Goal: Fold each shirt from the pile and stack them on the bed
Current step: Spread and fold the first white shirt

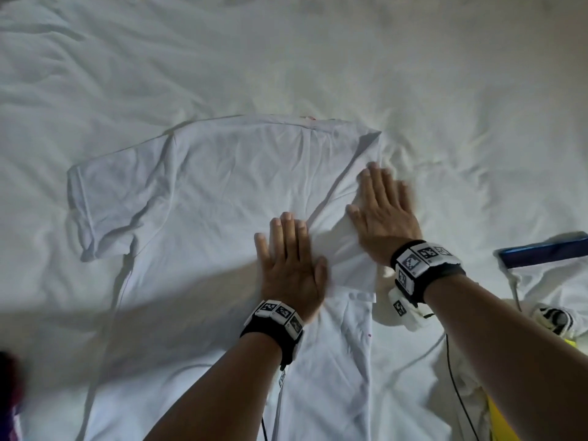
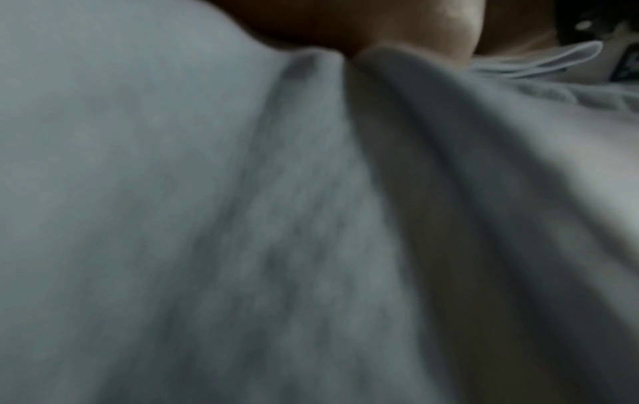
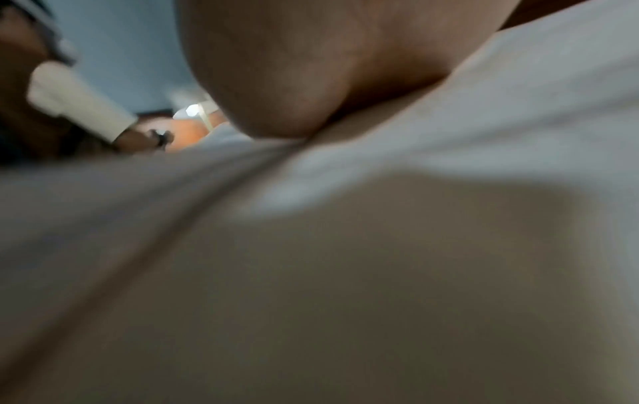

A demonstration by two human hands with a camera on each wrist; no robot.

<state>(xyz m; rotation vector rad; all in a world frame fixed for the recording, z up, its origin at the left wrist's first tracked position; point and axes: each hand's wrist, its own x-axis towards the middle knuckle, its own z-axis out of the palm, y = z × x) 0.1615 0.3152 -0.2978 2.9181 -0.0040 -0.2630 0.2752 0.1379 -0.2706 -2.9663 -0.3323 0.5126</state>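
Head view alone shows both hands flat on shirt.

Right hand: heel of palm presses flat on white shirt. Fabric fills the blurred lower frame.

At the right edge we see a dark blue flat object lying on white cloth. Below it we notice a thin black cable and something yellow, too cropped to identify.
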